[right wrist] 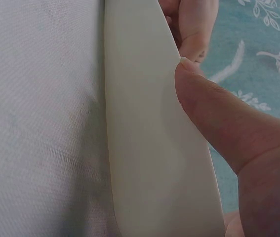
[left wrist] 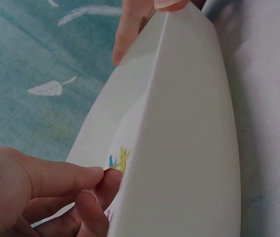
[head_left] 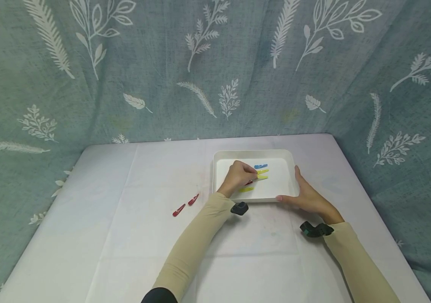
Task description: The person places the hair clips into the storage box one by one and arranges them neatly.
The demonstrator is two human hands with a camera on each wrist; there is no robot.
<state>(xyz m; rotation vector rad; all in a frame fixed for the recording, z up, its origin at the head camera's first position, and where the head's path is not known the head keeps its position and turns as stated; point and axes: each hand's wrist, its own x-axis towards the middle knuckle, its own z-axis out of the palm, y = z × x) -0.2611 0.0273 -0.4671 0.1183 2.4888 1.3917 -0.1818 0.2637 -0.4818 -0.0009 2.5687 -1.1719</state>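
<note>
My left hand (head_left: 238, 177) reaches over a shallow white tray (head_left: 281, 196) and pinches a yellow snap hair clip (left wrist: 118, 165) between thumb and fingertip. Just beyond these fingers, a blue hair clip (head_left: 260, 166) lies on the tray floor, close to other yellow clips. A yellow clip (head_left: 246, 190) lies nearer the front wall, and a red clip (head_left: 249, 183) is partly hidden by the hand. My right hand (head_left: 310, 195) holds the tray at its near right corner, with the thumb (right wrist: 204, 96) on the front rim and the fingers along the right side.
Two red hair clips (head_left: 183, 205) lie on the white cloth left of the tray. The cloth-covered table (head_left: 143, 240) extends around it. A blue-green leaf-patterned curtain (head_left: 154, 75) hangs behind and at both sides.
</note>
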